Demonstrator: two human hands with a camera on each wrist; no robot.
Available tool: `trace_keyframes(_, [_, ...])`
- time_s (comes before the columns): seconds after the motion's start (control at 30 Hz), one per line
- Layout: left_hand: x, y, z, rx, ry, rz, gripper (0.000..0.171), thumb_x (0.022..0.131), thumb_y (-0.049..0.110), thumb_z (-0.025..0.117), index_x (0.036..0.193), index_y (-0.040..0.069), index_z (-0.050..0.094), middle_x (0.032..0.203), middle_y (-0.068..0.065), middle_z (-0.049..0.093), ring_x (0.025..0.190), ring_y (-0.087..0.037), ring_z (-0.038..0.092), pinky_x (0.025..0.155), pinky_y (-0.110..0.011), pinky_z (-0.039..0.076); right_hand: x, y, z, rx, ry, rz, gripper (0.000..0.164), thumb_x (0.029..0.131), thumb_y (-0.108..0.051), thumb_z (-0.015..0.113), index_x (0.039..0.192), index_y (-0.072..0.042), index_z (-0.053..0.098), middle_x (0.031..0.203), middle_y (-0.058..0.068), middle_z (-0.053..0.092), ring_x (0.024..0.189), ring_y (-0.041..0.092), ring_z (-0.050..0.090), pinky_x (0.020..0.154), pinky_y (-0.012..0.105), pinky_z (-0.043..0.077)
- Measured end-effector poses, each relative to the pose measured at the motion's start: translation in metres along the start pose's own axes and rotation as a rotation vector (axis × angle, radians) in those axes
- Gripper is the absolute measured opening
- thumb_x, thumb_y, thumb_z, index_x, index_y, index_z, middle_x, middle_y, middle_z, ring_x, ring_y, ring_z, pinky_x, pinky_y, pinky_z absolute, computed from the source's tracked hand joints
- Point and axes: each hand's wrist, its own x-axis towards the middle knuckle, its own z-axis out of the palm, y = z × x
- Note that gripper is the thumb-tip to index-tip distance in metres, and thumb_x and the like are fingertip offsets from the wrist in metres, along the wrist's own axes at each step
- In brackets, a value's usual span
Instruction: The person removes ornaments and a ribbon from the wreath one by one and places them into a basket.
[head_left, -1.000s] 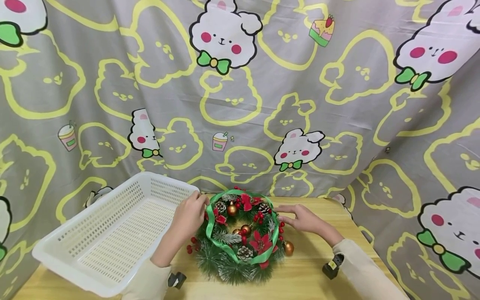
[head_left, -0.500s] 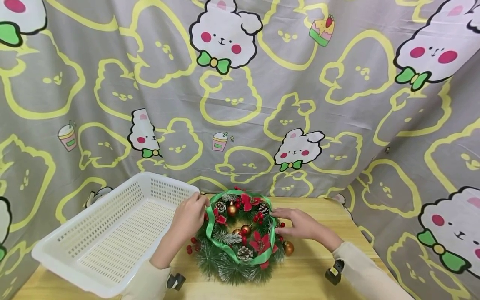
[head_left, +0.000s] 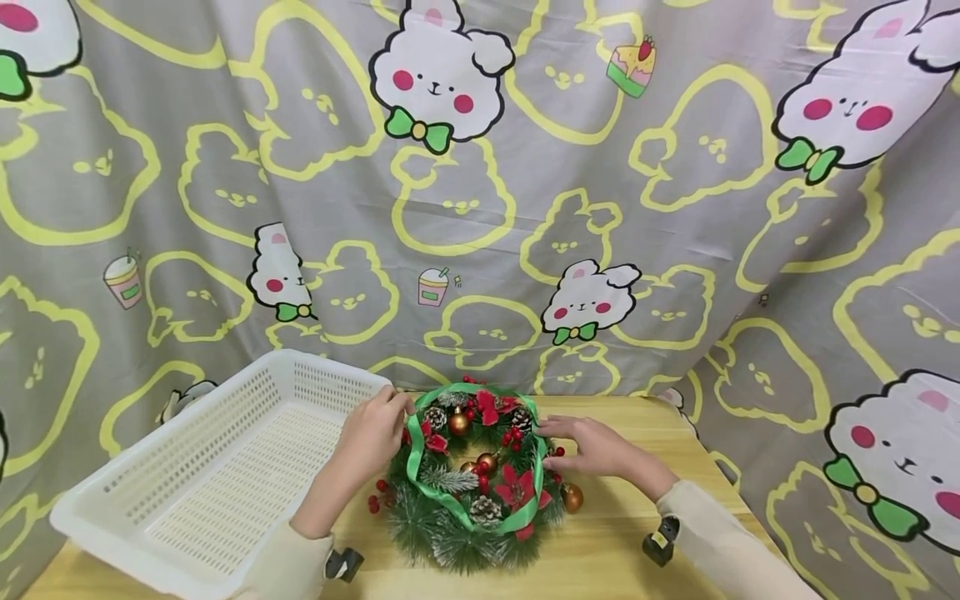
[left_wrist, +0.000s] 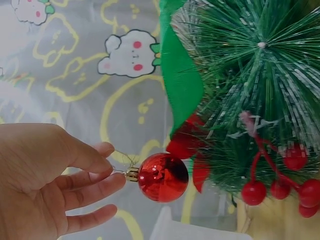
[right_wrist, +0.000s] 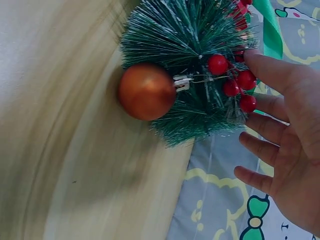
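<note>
A Christmas wreath (head_left: pixel 457 533) of frosted green needles lies on the table, dressed with red poinsettias, pinecones, berries and gold baubles. A green ribbon (head_left: pixel 416 454) loops loosely over its top. At the wreath's left side my left hand (head_left: pixel 371 429) pinches the thin wire of a shiny red bauble (left_wrist: pixel 163 177) between thumb and fingers. The bauble's cap points toward the fingertips, and its ball sits beside a red petal and the ribbon's edge. My right hand (head_left: pixel 596 446) is at the right side, fingers extended and thumb beside the red berries (right_wrist: pixel 231 88). An orange-gold bauble (right_wrist: pixel 146 92) hangs nearby.
A white perforated plastic basket (head_left: pixel 161 454) stands left of the wreath, its near rim passing under the left forearm in the head view. Behind the wooden table (head_left: pixel 637 533) hangs a grey curtain (head_left: pixel 487 208) with rabbit prints. Both wrists carry small black devices.
My right hand has shifted left, closer over the wreath's right side. The left hand keeps its pinch at the left side. The head view has swung slightly.
</note>
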Motion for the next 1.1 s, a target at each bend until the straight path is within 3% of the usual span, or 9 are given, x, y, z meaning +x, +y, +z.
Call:
trace_keyframes(0.17, [0.004, 0.004, -0.005, -0.023, -0.007, 0.012, 0.016, 0.088, -0.009, 0.068, 0.086, 0.007, 0.068, 0.082, -0.003, 0.058, 0.057, -0.010, 0.041, 0.051, -0.022, 0.037, 0.002, -0.002, -0.004, -0.004, -0.038, 0.028, 0.059, 0.094, -0.048, 0.069, 0.137, -0.008, 0.065, 0.144, 0.016, 0.060, 0.138, 0.042, 0.051, 0.105, 0.060, 0.046])
trace_keyframes(0.53, [0.021, 0.013, -0.016, -0.087, -0.073, -0.067, 0.018, 0.090, -0.010, 0.064, 0.090, 0.006, 0.070, 0.086, -0.002, 0.057, 0.061, -0.011, 0.048, 0.054, -0.023, 0.041, 0.001, -0.002, -0.001, 0.010, -0.024, 0.003, 0.057, 0.095, -0.048, 0.068, 0.136, -0.008, 0.066, 0.144, 0.015, 0.061, 0.137, 0.042, 0.052, 0.102, 0.059, 0.048])
trace_keyframes(0.77, [0.039, 0.014, -0.020, -0.098, -0.063, -0.063, 0.010, 0.095, -0.002, 0.066, 0.093, 0.006, 0.073, 0.091, -0.004, 0.063, 0.076, -0.019, 0.063, 0.067, -0.032, 0.055, 0.003, -0.003, -0.007, 0.014, -0.006, 0.004, 0.055, 0.096, -0.044, 0.069, 0.135, -0.007, 0.066, 0.143, 0.016, 0.062, 0.137, 0.042, 0.052, 0.102, 0.060, 0.048])
trace_keyframes(1.1, [0.059, 0.010, -0.030, -0.121, -0.076, -0.049, 0.006, 0.094, 0.003, 0.069, 0.094, 0.004, 0.075, 0.093, -0.006, 0.069, 0.082, -0.021, 0.068, 0.075, -0.037, 0.058, 0.003, -0.002, -0.004, 0.020, -0.027, 0.019, 0.057, 0.096, -0.048, 0.067, 0.137, -0.008, 0.065, 0.144, 0.014, 0.061, 0.138, 0.041, 0.051, 0.104, 0.060, 0.046])
